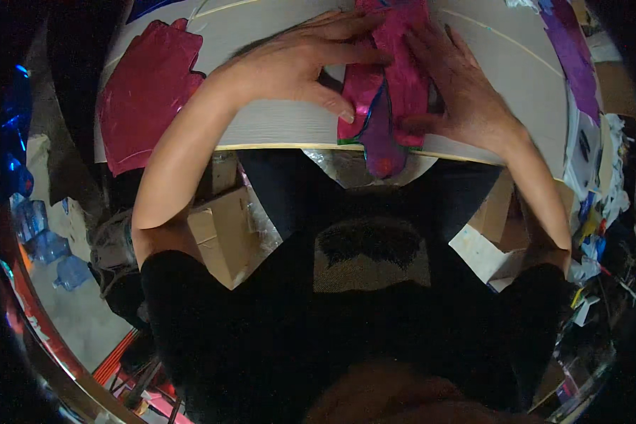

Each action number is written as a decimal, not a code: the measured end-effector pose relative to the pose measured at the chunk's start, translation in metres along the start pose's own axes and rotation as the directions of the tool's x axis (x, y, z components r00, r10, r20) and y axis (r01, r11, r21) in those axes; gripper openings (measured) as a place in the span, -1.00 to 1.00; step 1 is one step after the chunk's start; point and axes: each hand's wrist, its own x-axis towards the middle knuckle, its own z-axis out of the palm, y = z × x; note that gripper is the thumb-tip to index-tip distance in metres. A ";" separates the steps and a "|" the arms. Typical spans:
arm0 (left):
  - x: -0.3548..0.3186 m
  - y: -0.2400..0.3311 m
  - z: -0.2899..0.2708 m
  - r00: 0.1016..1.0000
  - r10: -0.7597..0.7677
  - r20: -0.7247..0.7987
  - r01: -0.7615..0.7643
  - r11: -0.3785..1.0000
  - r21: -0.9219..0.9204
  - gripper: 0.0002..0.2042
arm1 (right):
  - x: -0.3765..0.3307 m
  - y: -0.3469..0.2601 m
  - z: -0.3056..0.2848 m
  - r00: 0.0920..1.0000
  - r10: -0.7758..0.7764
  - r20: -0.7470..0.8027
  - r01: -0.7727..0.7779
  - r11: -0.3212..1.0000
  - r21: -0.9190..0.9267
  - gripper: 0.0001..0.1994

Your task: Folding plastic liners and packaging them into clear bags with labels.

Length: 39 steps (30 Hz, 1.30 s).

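A strip of shiny magenta material [406, 88] lies across the pale table in front of me and reaches its near edge. A darker purple, tongue-shaped flap [382, 138] runs down its middle and hangs over that edge. My left hand [314, 60] rests along the strip's left side, fingers stretched over it and thumb near its lower left corner. On the right side, my right hand [466, 99] lies with its fingers extended on the material and its thumb low by the flap. Both hands look open, pressing rather than gripping. The strip's far end runs out at the top of view.
Other magenta pieces [148, 92] lie on the left of the pale table [275, 124]. Purple material [572, 53] lies along its right side. Below stand cardboard boxes [222, 237]. Clear blue plastic bottles [49, 244] are on the floor at left, and mixed scraps [615, 162] at right.
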 end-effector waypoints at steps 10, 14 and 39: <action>0.002 0.002 0.001 0.997 -0.048 -0.056 0.050 0.998 0.033 -0.22 | 0.002 0.007 0.005 0.999 -0.020 -0.036 0.020 1.000 0.011 0.08; 0.000 0.000 0.003 0.998 0.053 -0.042 -0.045 0.985 0.166 -0.29 | 0.005 0.006 0.001 0.999 -0.010 -0.045 0.012 0.999 0.035 0.08; 0.002 0.014 0.012 0.991 -0.032 -0.126 0.052 0.986 0.159 -0.35 | 0.022 0.041 -0.007 0.985 -0.170 0.030 0.169 0.985 0.034 0.06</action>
